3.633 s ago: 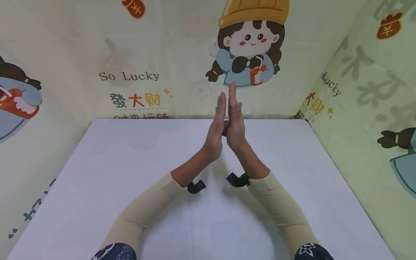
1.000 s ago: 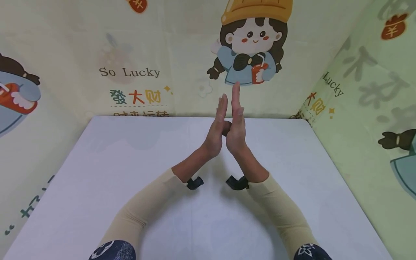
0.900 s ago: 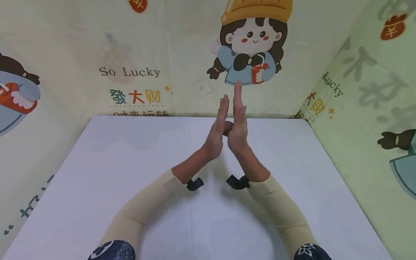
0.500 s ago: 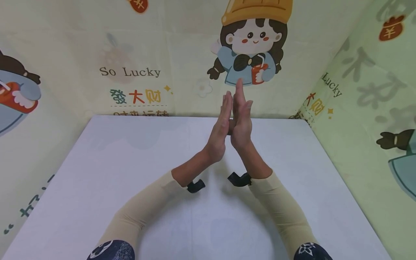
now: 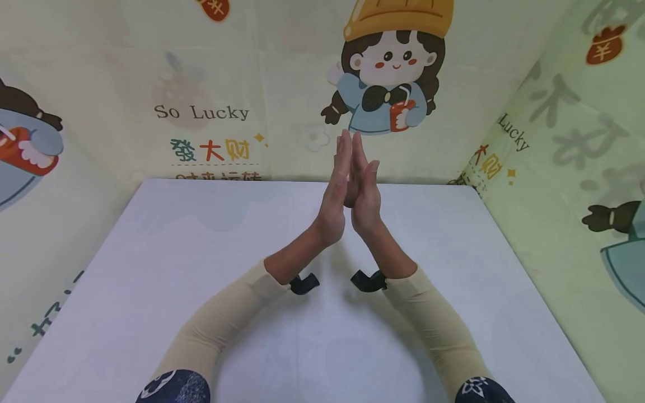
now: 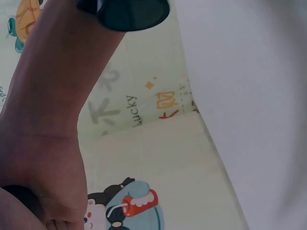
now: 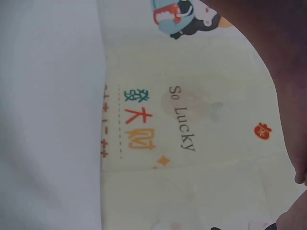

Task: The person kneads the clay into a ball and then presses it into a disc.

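In the head view my left hand [image 5: 332, 198] and right hand [image 5: 366, 196] stand palm to palm above the back of the table, fingers straight and pointing up and away. Their fingertips are nearly level. Between the palms sits a small dark brown rounded thing [image 5: 350, 197], mostly covered by the hands; I cannot tell its kind. The left wrist view shows the left hand [image 6: 45, 167] at the lower left, with a dark patch between the palms. Only an edge of the right hand [image 7: 293, 129] shows in the right wrist view.
A white table [image 5: 227, 224] spreads beneath both arms. Pale printed cloth [image 5: 292, 73] with cartoon figures and lettering rises behind it and on both sides. A black strap piece juts from each wrist, one at the left [image 5: 304, 284] and one at the right [image 5: 368, 281].
The right hand has slid down and left against the left palm, from fingertips well above the left ones to about level. The left hand has shifted slightly left and up. The palms stay facing.
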The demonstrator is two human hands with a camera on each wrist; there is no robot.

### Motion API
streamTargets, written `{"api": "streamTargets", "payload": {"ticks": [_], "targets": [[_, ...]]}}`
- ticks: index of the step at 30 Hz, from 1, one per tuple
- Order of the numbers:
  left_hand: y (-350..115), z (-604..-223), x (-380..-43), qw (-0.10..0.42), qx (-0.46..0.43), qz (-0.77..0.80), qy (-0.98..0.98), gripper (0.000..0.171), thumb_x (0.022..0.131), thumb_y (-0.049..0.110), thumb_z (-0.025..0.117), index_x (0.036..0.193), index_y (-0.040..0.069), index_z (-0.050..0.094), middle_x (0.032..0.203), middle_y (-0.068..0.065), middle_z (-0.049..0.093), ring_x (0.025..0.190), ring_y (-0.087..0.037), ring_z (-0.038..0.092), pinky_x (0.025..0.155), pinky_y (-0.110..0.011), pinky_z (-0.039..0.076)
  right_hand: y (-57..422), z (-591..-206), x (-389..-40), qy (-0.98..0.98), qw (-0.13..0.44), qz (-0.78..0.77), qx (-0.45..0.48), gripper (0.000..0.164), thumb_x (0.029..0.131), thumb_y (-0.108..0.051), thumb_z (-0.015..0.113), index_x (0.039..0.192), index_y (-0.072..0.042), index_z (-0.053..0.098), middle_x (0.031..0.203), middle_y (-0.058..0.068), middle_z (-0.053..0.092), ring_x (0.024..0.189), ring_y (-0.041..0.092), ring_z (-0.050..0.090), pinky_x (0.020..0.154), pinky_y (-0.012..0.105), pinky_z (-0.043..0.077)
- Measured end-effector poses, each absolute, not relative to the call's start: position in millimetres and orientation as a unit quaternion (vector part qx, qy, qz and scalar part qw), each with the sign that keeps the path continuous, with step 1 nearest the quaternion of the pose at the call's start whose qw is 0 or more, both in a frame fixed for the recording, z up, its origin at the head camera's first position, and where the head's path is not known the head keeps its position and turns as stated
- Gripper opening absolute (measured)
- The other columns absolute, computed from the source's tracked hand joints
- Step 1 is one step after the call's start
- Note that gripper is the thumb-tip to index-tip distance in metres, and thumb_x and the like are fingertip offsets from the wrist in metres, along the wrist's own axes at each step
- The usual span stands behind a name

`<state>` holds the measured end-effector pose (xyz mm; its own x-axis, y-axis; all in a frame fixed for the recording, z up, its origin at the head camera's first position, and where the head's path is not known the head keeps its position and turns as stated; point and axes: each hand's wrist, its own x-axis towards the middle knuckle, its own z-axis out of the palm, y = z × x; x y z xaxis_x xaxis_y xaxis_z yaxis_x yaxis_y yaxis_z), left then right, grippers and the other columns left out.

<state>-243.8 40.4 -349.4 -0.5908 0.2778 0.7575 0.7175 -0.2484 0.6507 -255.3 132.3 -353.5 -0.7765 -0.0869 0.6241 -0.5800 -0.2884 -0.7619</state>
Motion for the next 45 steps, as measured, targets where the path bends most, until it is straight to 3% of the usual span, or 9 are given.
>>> {"api": "streamTargets", "payload": {"ticks": [4, 11, 23, 25, 27, 32, 36, 41, 45], "targets": [[37, -346, -248, 0.155, -0.407, -0.683, -0.586, 0.085, 0.109, 0.059, 0.014, 0.166, -0.003, -0.001, 0.176, -0.012, -0.006, 0.16, -0.013, -0.008, 0.126, -0.038, -0.006, 128, -356, -254, -0.577, 0.163, 0.746, 0.291, 0.086, 0.109, -0.065, 0.022, 0.168, -0.004, 0.008, 0.176, 0.003, 0.015, 0.159, 0.02, 0.019, 0.126, 0.037, 0.014], [33, -344, -260, 0.132, -0.388, -0.72, -0.56, 0.069, 0.106, 0.03, 0.012, 0.166, -0.001, -0.001, 0.176, -0.01, -0.006, 0.159, -0.008, -0.005, 0.126, -0.035, -0.002, 121, -363, -251, -0.62, 0.177, 0.71, 0.285, 0.091, 0.107, -0.07, 0.021, 0.168, -0.003, 0.008, 0.176, 0.002, 0.006, 0.16, 0.014, 0.007, 0.127, 0.037, 0.006], [28, -344, -276, 0.113, -0.361, -0.731, -0.568, 0.068, 0.106, 0.03, 0.011, 0.167, 0.002, 0.0, 0.177, -0.009, -0.006, 0.157, -0.003, -0.005, 0.125, -0.033, 0.0, 114, -367, -241, -0.628, 0.194, 0.685, 0.314, 0.086, 0.11, -0.063, 0.019, 0.166, 0.001, 0.003, 0.176, 0.005, -0.003, 0.16, 0.014, 0.0, 0.127, 0.037, 0.002], [27, -344, -278, 0.104, -0.353, -0.734, -0.57, 0.068, 0.107, 0.031, 0.011, 0.168, 0.004, 0.0, 0.177, -0.008, -0.007, 0.157, -0.001, -0.005, 0.125, -0.031, 0.0, 113, -368, -238, -0.64, 0.199, 0.672, 0.316, 0.085, 0.111, -0.062, 0.017, 0.166, 0.0, 0.002, 0.176, 0.005, -0.004, 0.16, 0.014, 0.006, 0.127, 0.036, 0.007], [26, -345, -281, 0.099, -0.347, -0.735, -0.574, 0.068, 0.107, 0.031, 0.011, 0.168, 0.005, 0.0, 0.177, -0.006, -0.006, 0.156, 0.0, -0.006, 0.125, -0.031, 0.0, 113, -370, -237, -0.652, 0.203, 0.66, 0.313, 0.084, 0.111, -0.062, 0.016, 0.166, 0.0, 0.001, 0.176, 0.006, -0.004, 0.152, 0.015, 0.027, 0.121, 0.033, 0.024], [26, -350, -288, 0.089, -0.341, -0.735, -0.579, 0.067, 0.108, 0.031, 0.011, 0.168, 0.006, -0.001, 0.177, -0.006, -0.006, 0.156, 0.0, -0.007, 0.125, -0.033, -0.003, 113, -373, -234, -0.674, 0.221, 0.633, 0.311, 0.086, 0.11, -0.062, 0.016, 0.166, 0.002, 0.002, 0.176, 0.012, -0.006, 0.149, 0.016, 0.03, 0.104, 0.031, 0.038], [27, -355, -294, 0.078, -0.343, -0.729, -0.587, 0.067, 0.107, 0.03, 0.011, 0.168, 0.005, -0.002, 0.177, -0.006, -0.008, 0.157, -0.002, -0.009, 0.124, -0.035, -0.006, 111, -373, -235, -0.679, 0.236, 0.62, 0.315, 0.088, 0.11, -0.063, 0.017, 0.165, 0.005, 0.003, 0.175, 0.014, -0.007, 0.16, 0.019, 0.005, 0.121, 0.038, 0.026], [29, -364, -296, 0.056, -0.344, -0.722, -0.598, 0.067, 0.107, 0.03, 0.012, 0.168, 0.005, 0.0, 0.177, -0.006, -0.008, 0.157, -0.004, -0.01, 0.125, -0.038, -0.007, 111, -369, -237, -0.696, 0.256, 0.595, 0.31, 0.088, 0.11, -0.062, 0.016, 0.165, 0.005, 0.004, 0.176, 0.013, -0.005, 0.161, 0.02, -0.003, 0.127, 0.043, 0.003], [32, -375, -295, 0.032, -0.345, -0.732, -0.587, 0.065, 0.108, 0.03, 0.011, 0.169, 0.006, 0.004, 0.177, -0.005, -0.002, 0.156, -0.001, -0.002, 0.125, -0.037, -0.001, 113, -361, -239, -0.712, 0.272, 0.569, 0.308, 0.088, 0.11, -0.063, 0.015, 0.165, 0.005, 0.004, 0.176, 0.013, -0.003, 0.161, 0.02, -0.003, 0.127, 0.042, -0.001]]}}
